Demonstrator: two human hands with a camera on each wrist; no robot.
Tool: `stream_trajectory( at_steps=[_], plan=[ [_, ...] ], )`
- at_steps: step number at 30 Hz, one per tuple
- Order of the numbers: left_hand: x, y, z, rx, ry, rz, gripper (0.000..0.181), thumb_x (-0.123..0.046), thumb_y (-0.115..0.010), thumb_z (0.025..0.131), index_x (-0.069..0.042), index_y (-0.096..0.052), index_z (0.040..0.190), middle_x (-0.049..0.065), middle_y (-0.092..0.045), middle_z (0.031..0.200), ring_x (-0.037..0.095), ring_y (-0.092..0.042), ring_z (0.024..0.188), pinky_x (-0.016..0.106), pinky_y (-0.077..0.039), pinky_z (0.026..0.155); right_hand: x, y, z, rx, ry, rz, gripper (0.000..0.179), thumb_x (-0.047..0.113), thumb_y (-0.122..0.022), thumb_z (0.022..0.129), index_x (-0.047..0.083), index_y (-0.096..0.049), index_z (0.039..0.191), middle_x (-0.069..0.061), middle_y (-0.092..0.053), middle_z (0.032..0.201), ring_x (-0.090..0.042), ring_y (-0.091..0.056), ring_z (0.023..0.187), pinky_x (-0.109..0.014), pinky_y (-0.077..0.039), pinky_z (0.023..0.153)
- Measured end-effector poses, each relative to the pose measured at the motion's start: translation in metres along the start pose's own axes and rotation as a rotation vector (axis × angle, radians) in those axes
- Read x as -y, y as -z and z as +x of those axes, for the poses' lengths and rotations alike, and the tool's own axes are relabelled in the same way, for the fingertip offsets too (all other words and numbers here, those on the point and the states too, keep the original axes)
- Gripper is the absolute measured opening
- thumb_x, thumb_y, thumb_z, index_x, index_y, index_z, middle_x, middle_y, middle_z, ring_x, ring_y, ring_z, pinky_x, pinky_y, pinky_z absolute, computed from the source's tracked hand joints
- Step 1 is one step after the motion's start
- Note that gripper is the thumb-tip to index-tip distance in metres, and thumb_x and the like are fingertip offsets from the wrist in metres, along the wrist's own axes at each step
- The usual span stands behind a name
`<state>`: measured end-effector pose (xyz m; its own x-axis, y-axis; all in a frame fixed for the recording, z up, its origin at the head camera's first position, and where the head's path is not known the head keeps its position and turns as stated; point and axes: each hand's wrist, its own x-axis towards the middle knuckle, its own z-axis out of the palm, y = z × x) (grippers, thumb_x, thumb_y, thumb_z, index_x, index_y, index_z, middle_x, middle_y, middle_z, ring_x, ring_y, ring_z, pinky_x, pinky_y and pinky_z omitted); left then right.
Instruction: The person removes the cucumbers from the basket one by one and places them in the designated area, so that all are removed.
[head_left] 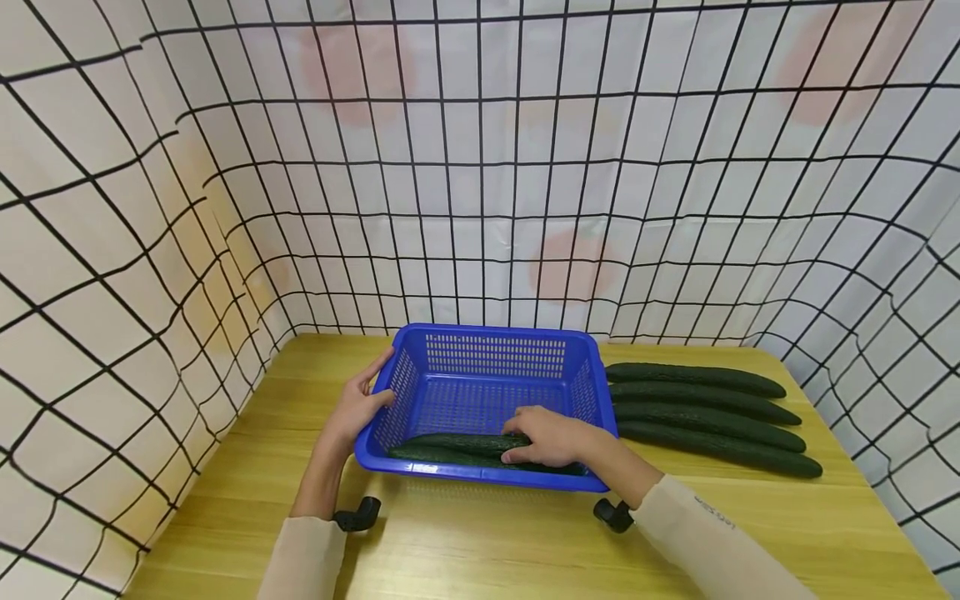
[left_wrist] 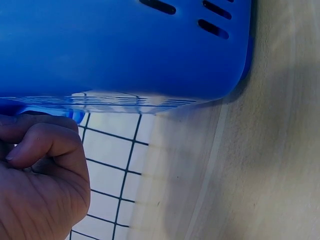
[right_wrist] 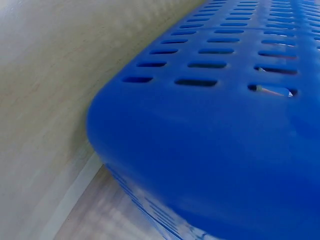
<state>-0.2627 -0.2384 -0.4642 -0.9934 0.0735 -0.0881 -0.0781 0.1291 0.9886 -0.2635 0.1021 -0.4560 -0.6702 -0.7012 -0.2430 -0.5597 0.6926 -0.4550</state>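
A blue plastic basket (head_left: 491, 392) with slotted walls stands on the table. My left hand (head_left: 360, 408) grips its left rim, thumb and fingers at the edge; the left wrist view shows those fingers curled beside the blue wall. Inside, two dark green cucumbers (head_left: 450, 446) lie side by side along the near wall. Reaching over the right side of the basket, my right hand (head_left: 551, 437) holds the right part of a cucumber between thumb and fingers, covering that end. In the right wrist view the basket's outer corner (right_wrist: 175, 135) fills much of the picture, and the hand is out of sight.
Several more cucumbers (head_left: 712, 417) lie in a row on the wooden table (head_left: 480, 550), right of the basket, their left ends close to its wall. Black wire mesh (head_left: 480, 212) with white sheeting behind encloses the back and sides.
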Motion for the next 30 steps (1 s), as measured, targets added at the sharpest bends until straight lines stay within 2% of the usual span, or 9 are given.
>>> stream_trajectory(
  at_steps=[5, 9, 16, 22, 28, 30],
  plan=[
    [-0.0007, 0.0007, -0.0011, -0.007, 0.012, -0.001, 0.085, 0.001, -0.057, 0.089, -0.039, -0.035, 0.16, 0.027, -0.045, 0.151, 0.032, -0.069, 0.087, 0.043, -0.065, 0.071, 0.0004, -0.0001, -0.0003, -0.011, 0.027, 0.004, 0.045, 0.037, -0.068, 0.098, 0.008, -0.068, 0.132, -0.009, -0.068, 0.134, -0.028, -0.062, 0.127, -0.044, -0.054, 0.105],
    [-0.0001, 0.0013, -0.0007, -0.011, 0.016, 0.0, 0.085, 0.001, -0.057, 0.088, -0.04, -0.035, 0.16, 0.028, -0.046, 0.149, 0.032, -0.069, 0.087, 0.043, -0.065, 0.072, 0.0022, 0.0019, -0.0024, -0.059, 0.026, 0.027, 0.039, 0.032, -0.069, 0.098, 0.008, -0.068, 0.129, -0.009, -0.07, 0.129, -0.027, -0.064, 0.124, -0.044, -0.055, 0.103],
    [-0.0012, 0.0012, -0.0018, -0.004, 0.004, -0.007, 0.085, 0.001, -0.057, 0.088, -0.038, -0.035, 0.16, 0.03, -0.048, 0.147, 0.033, -0.07, 0.088, 0.045, -0.065, 0.074, 0.0023, 0.0045, -0.0032, -0.118, 0.051, 0.047, 0.036, 0.027, -0.062, 0.103, 0.007, -0.063, 0.132, -0.011, -0.067, 0.131, -0.029, -0.062, 0.126, -0.047, -0.054, 0.104],
    [-0.0016, 0.0014, -0.0021, 0.002, -0.005, 0.0, 0.085, 0.002, -0.057, 0.088, -0.038, -0.036, 0.16, 0.029, -0.048, 0.148, 0.033, -0.07, 0.089, 0.044, -0.065, 0.074, 0.0006, 0.0035, -0.0031, -0.172, 0.064, 0.087, 0.042, 0.037, -0.063, 0.101, 0.011, -0.067, 0.135, -0.007, -0.068, 0.135, -0.028, -0.061, 0.13, -0.047, -0.052, 0.108],
    [0.0006, 0.0007, -0.0004, -0.003, -0.003, 0.01, 0.085, 0.002, -0.057, 0.088, -0.038, -0.036, 0.16, 0.031, -0.051, 0.144, 0.033, -0.07, 0.085, 0.043, -0.065, 0.073, 0.0006, 0.0037, -0.006, -0.266, 0.051, 0.074, 0.044, 0.05, -0.065, 0.097, 0.021, -0.072, 0.13, 0.0, -0.071, 0.131, -0.025, -0.063, 0.127, -0.048, -0.056, 0.103],
    [0.0013, -0.0001, 0.0002, -0.003, 0.005, 0.008, 0.085, 0.001, -0.057, 0.088, -0.039, -0.037, 0.16, 0.032, -0.054, 0.139, 0.032, -0.07, 0.082, 0.043, -0.065, 0.071, 0.0005, 0.0031, -0.0076, -0.289, 0.043, 0.05, 0.044, 0.052, -0.065, 0.097, 0.024, -0.072, 0.129, 0.002, -0.071, 0.13, -0.024, -0.064, 0.124, -0.046, -0.058, 0.098]
  ],
)
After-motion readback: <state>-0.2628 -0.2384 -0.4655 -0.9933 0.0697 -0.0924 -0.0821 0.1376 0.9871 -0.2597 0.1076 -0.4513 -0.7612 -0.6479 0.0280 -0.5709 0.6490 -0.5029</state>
